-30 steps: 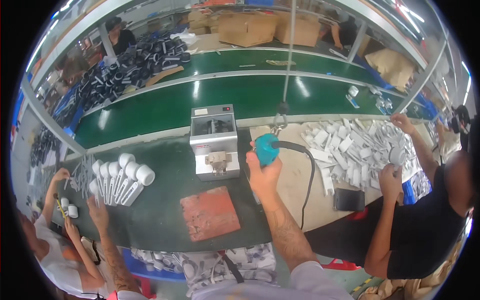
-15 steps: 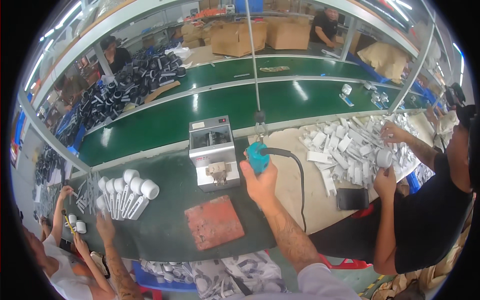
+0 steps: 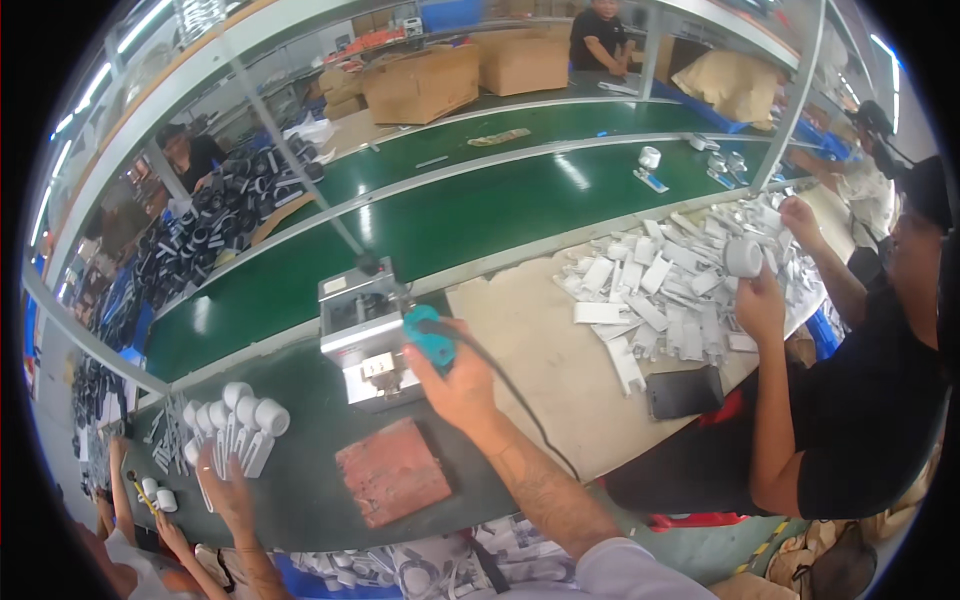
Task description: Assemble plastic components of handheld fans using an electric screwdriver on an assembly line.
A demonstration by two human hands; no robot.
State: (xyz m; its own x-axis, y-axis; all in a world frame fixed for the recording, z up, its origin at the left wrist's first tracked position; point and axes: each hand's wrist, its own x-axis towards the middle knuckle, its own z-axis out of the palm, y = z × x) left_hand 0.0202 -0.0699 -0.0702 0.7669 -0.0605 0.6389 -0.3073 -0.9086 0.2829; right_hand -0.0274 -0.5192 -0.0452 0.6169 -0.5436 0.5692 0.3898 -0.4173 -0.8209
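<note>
My right hand (image 3: 462, 385) is wrapped around a teal electric screwdriver (image 3: 428, 336), which hangs from a slanting metal rod and has a black cord. The tool is beside the right side of a grey metal box-shaped machine (image 3: 362, 345) with a small block at its front. My left hand (image 3: 230, 495) has its fingers apart at the near edge of a cluster of white round-headed parts with flat slotted handles (image 3: 240, 418). Whether its fingertips touch them I cannot tell. On the green mat lies a worn red square pad (image 3: 393, 472), between my hands.
A large pile of white plastic pieces (image 3: 650, 285) covers the bench at right, near a black phone-like object (image 3: 685, 392). A co-worker (image 3: 860, 400) handles a white part there. Behind runs a green conveyor (image 3: 470, 215). Another person's hands (image 3: 165, 530) hold a yellow tool at far left.
My right hand has brought the screwdriver leftward to the machine, so the rod now slants. My left hand has moved up against the white parts, fingers spread. The whole view has shifted.
</note>
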